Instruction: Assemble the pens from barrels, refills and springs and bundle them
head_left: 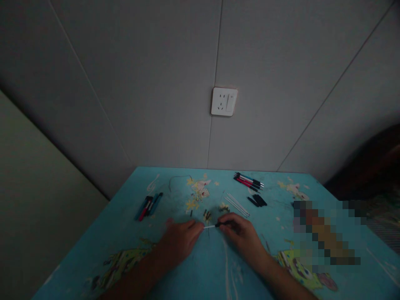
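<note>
My left hand [184,236] is closed on one end of a thin white pen refill [209,227], low over the middle of the table. My right hand [239,231] pinches a small black pen part [218,225] at the refill's other end. Whether the refill is inside that part or only touching it, I cannot tell. Just beyond my hands lie several small dark pieces [206,215]. More white refills [236,205] rest beyond my right hand, with several black pen grips or barrels [258,200] to their right.
Several blue and red pen barrels [149,206] lie at the left. A bundle of pens [248,182] sits near the table's back edge. The blue cartoon-printed table [200,279] meets a grey wall with a socket plate [224,101]. A pixelated patch [325,233] covers something at right.
</note>
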Demonstrator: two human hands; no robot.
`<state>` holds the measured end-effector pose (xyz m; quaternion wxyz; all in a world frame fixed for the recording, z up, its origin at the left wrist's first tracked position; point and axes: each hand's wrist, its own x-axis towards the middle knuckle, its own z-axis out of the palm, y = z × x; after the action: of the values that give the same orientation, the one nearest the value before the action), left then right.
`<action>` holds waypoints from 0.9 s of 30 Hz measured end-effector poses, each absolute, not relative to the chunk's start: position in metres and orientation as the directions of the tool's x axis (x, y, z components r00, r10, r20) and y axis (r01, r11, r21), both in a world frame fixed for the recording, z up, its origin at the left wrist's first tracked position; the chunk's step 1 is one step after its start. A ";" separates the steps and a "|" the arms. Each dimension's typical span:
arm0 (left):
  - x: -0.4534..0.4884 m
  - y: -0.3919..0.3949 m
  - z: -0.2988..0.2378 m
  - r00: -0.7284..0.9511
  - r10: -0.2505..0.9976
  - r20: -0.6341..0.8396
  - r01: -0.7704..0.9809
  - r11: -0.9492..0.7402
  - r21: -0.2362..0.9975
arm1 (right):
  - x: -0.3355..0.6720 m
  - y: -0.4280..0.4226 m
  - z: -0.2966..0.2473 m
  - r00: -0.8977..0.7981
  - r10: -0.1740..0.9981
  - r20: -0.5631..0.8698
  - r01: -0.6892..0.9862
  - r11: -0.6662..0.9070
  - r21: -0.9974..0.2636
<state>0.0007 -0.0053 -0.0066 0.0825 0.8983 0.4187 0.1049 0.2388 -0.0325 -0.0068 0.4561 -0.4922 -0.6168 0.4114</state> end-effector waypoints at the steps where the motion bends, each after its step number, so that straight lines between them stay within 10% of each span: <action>1: 0.001 -0.006 -0.006 0.637 0.761 0.126 0.726 -0.646 0.236 | 0.237 -0.033 -0.008 -0.116 0.981 0.155 0.243 0.179 -0.953; 27: 0.009 -0.010 -0.016 0.684 0.722 0.105 0.661 -0.674 0.331 | 0.212 -0.051 -0.003 -0.189 0.941 0.282 0.354 0.333 -0.874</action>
<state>0.0088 -0.0095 -0.0158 0.1345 0.9076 0.3809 0.1145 0.2120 -0.0510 -0.0027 0.4326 -0.4675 -0.6925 0.3388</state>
